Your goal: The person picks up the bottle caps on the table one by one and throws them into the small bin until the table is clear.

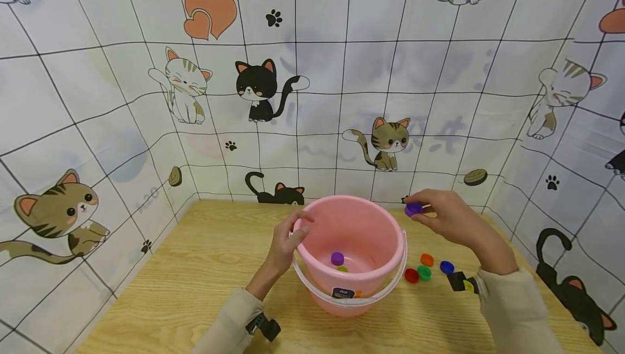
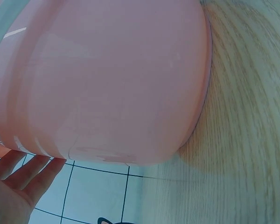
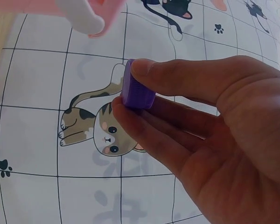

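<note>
A pink bucket [image 1: 349,283] with a white handle [image 1: 351,304] stands on the wooden table. My left hand [image 1: 285,240] grips its left rim; in the left wrist view several fingers [image 2: 35,175] lie against the outer wall. Inside the bucket are a purple bottle cap [image 1: 337,258] and a yellow-green one [image 1: 343,269], partly hidden by the front rim. To the right of the bucket and above the table, my right hand [image 1: 446,215] pinches another purple bottle cap [image 3: 139,88] between thumb and fingertips.
On the table right of the bucket lie several caps: a red cap [image 1: 412,275], a green cap [image 1: 424,273], an orange cap [image 1: 427,259] and a blue cap [image 1: 446,267]. A cat-printed, grid-lined cloth [image 1: 322,66] surrounds the back and sides of the table [image 1: 210,267].
</note>
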{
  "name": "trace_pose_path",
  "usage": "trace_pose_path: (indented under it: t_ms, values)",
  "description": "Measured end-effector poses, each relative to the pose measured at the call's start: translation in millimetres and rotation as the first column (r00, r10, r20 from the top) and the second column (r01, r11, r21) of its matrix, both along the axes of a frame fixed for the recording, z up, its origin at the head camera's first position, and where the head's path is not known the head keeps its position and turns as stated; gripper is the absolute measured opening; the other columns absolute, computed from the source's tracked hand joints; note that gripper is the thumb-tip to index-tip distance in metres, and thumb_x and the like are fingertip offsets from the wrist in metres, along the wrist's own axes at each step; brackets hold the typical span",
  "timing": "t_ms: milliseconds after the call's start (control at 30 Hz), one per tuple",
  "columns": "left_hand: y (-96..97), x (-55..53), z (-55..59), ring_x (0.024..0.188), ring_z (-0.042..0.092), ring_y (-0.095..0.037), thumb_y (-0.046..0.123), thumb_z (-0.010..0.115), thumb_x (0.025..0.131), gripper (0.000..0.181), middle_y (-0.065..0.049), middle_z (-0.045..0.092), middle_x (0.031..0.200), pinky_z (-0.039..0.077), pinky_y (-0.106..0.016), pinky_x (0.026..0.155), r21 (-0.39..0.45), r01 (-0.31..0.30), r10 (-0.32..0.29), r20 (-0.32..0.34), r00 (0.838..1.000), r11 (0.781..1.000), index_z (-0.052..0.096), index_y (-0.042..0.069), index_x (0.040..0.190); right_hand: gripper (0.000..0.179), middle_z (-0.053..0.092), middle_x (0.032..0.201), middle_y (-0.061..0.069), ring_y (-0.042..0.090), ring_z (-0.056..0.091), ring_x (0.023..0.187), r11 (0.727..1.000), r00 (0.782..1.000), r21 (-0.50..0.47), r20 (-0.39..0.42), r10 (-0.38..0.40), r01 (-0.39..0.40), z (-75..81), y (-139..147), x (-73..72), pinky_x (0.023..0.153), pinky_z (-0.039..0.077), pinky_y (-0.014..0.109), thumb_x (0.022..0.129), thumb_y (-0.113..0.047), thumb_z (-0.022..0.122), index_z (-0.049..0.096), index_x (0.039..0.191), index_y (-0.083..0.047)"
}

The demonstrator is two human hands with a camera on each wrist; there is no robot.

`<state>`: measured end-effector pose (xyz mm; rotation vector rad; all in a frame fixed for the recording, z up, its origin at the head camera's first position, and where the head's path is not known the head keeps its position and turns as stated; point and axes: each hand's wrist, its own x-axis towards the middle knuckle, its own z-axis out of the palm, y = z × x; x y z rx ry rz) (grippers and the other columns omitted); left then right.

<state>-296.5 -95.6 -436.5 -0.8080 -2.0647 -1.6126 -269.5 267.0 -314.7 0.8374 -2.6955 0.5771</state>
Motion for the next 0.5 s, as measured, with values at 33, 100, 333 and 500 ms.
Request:
trace_pose_path:
  t_ms: [33,100,333,500]
  values:
    - [0.0,0.0,-0.2,0.084,0.067,-0.034,0.024,0.051,0.094,0.029,-0.017,0.069,0.113,0.062,-0.048,0.062,0.0,0.001,-0.001,0.002,1.0,1.0,0.067,0.009,0.113,0.031,0.075,0.111,0.015,0.03,0.075,0.098,1.0,1.0,0.004,-0.005,-0.001,0.001,0.9,-0.4,-0.3,0.081,0.063,0.041,0.09,-0.004,0.075,0.071,0.121,0.003]
    - [0.2,0.0,-0.6,0.085,0.067,-0.038,0.024,0.051,0.094,0.029,-0.016,0.069,0.113,0.062,-0.049,0.063,0.002,0.004,-0.004,0.004,1.0,1.0,0.066,0.008,0.113,0.032,0.075,0.111,0.015,0.03,0.075,0.097,1.0,1.0,0.011,-0.012,0.001,-0.001,2.7,-1.6,-0.8,0.081,0.063,0.041,0.09,-0.004,0.075,0.07,0.121,0.003]
    - [1.0,0.1,0.1,0.092,0.067,-0.042,0.025,0.05,0.094,0.027,-0.013,0.069,0.115,0.062,-0.05,0.067,0.015,0.004,-0.004,0.004,1.0,1.0,0.066,0.013,0.112,0.03,0.076,0.109,0.012,0.027,0.075,0.098,1.0,1.0,0.026,-0.031,0.004,-0.003,9.5,-9.1,-2.8,0.083,0.062,0.044,0.091,-0.006,0.075,0.071,0.121,0.001]
    - [1.0,0.5,0.6,0.093,0.067,-0.042,0.025,0.051,0.094,0.028,-0.015,0.068,0.115,0.062,-0.052,0.068,0.018,0.009,-0.009,0.007,1.0,1.0,0.066,0.011,0.113,0.032,0.075,0.111,0.012,0.028,0.075,0.098,0.999,1.0,0.036,-0.016,0.005,-0.004,14.0,-14.8,-4.0,0.083,0.062,0.044,0.091,-0.007,0.076,0.071,0.122,0.0]
